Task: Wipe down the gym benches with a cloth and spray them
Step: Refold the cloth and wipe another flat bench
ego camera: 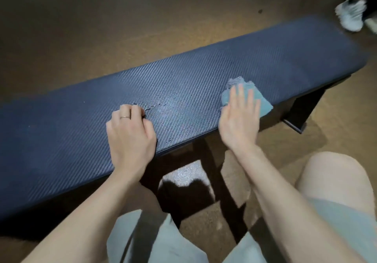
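Note:
A long gym bench [183, 75] with a dark blue woven-pattern pad runs across the view from lower left to upper right. A folded grey-blue cloth [263, 101] lies on the pad right of its middle. My right hand [238, 118] presses flat on the cloth with straight fingers. My left hand [130, 132] rests on the pad near the front edge, fingers curled under, holding nothing that I can see. Wet streaks and droplets [175, 109] show on the pad between the two hands. No spray bottle is in view.
The bench stands on dark legs [299, 109] over a brown floor [81, 28]. Another person's white shoe [350, 16] is at the far right beyond the bench end. My knees in grey shorts [334, 228] are close to the bench's front edge.

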`<state>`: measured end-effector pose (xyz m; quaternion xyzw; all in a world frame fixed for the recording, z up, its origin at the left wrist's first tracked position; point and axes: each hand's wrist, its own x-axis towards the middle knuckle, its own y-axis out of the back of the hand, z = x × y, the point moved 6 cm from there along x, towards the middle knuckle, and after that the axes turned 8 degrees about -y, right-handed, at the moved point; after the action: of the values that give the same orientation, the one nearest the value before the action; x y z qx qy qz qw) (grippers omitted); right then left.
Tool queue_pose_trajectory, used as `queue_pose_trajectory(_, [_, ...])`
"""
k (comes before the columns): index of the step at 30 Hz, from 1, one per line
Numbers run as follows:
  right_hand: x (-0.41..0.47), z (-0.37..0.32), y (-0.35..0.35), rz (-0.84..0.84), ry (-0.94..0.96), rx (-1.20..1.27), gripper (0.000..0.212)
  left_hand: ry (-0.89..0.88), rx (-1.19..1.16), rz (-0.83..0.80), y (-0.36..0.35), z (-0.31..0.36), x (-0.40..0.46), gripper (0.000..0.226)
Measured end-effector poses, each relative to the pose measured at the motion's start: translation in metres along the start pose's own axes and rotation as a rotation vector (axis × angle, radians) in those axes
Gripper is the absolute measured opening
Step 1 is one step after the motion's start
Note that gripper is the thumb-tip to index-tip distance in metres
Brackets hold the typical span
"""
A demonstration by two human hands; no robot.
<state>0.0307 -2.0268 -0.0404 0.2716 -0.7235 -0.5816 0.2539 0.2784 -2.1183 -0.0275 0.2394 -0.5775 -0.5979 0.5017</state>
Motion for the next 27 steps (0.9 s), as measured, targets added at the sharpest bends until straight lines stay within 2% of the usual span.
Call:
queue_pose_trajectory(3, [-0.080,-0.094,-0.017,-0.071,0.303,-0.011,0.065,-0.002,-0.004,-0.015,-0.001,0.000,0.001,0.021])
queue_pose_trajectory(6, [-0.087,-0.099,-0.015,-0.138,0.539,0.025,0.060,-0.015,0.003,-0.031,-0.001,-0.001,0.001,0.023])
queue_pose_trajectory(8, [-0.051,-0.059,-0.009,-0.146,0.500,-0.024,0.060,-0.017,-0.013,-0.041,-0.001,-0.002,0.001,0.023])
queue_pose_trajectory(11, [0.014,0.009,0.004,-0.093,0.163,-0.019,0.061,-0.005,-0.024,-0.069,-0.001,-0.002,0.002,0.023])
queue_pose_trajectory(13, [0.010,-0.001,-0.001,-0.061,0.006,-0.030,0.064,-0.006,-0.006,-0.085,-0.003,-0.002,0.004,0.021])
queue_pose_trajectory(15, [-0.027,-0.051,-0.009,-0.046,0.090,-0.063,0.068,-0.007,0.000,-0.080,-0.004,-0.003,0.004,0.021])
queue_pose_trajectory(17, [-0.058,-0.109,-0.018,-0.144,0.359,-0.071,0.062,-0.023,-0.011,-0.057,-0.004,-0.004,0.003,0.023])
queue_pose_trajectory(19, [-0.048,-0.150,-0.021,-0.252,0.553,-0.054,0.058,-0.026,-0.045,-0.030,-0.003,-0.004,0.003,0.022])
queue_pose_trajectory(21, [-0.010,-0.176,-0.028,-0.268,0.662,-0.067,0.056,-0.011,-0.057,-0.006,-0.003,-0.005,0.002,0.019])
queue_pose_trajectory(24, [0.043,-0.200,-0.037,-0.258,0.742,-0.123,0.056,0.000,-0.016,0.010,-0.003,-0.003,0.003,0.018])
queue_pose_trajectory(27, [0.090,-0.190,-0.034,-0.275,0.670,-0.106,0.055,0.013,-0.005,-0.008,-0.004,-0.004,0.004,0.018])
